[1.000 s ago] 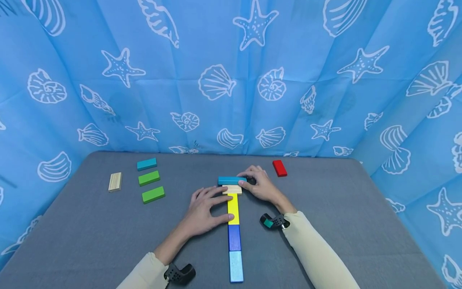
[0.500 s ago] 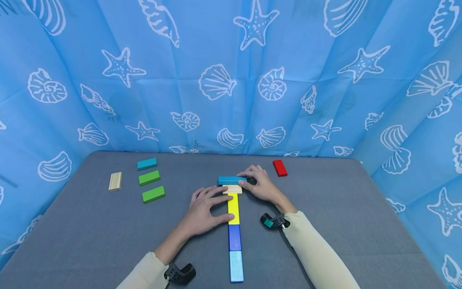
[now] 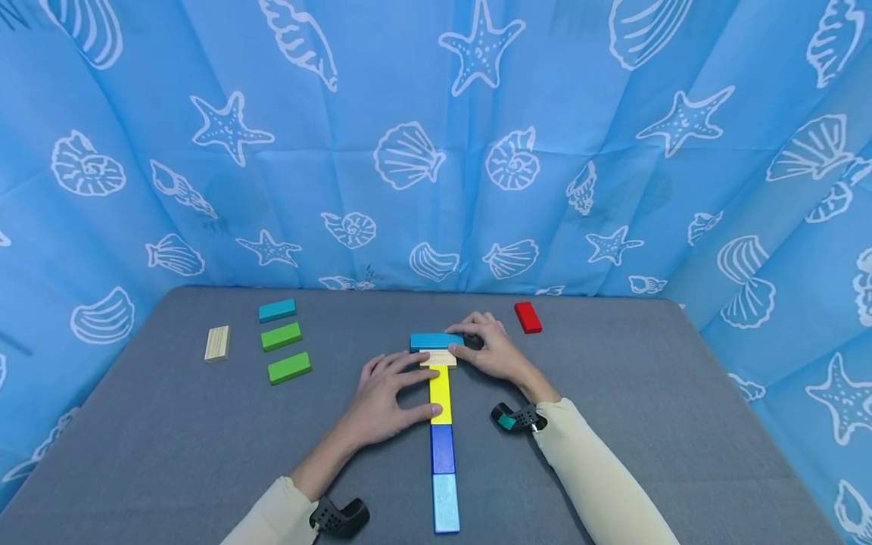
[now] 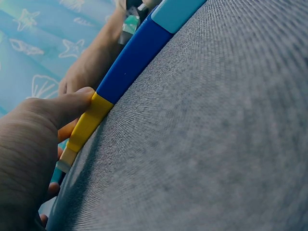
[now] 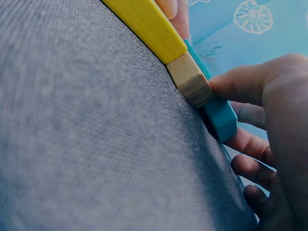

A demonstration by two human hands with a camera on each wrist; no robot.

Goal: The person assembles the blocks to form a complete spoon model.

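Observation:
In the head view, a column of wooden blocks runs up the middle of the table: light blue block (image 3: 446, 503), dark blue block (image 3: 442, 449), yellow block (image 3: 440, 395). A plain wood block (image 3: 439, 358) lies crosswise at its far end, with a teal block (image 3: 431, 341) behind it. My left hand (image 3: 388, 401) rests fingertips on the yellow and plain wood blocks, its thumb at the yellow block's near end. My right hand (image 3: 492, 350) pinches the right end of the teal block (image 5: 222, 120) between thumb and fingers; the right wrist view shows it against the plain wood block (image 5: 191, 82).
At the left lie another plain wood block (image 3: 217, 344), a second teal block (image 3: 277, 309), and two green blocks (image 3: 281, 336). A red block (image 3: 527, 317) lies at the back right. Behind the grey cloth-covered table (image 3: 613, 378) hangs a blue shell-print curtain (image 3: 586, 91).
The teal block and my right fingertips have shifted very slightly to the left. My left hand and the column have not visibly moved.

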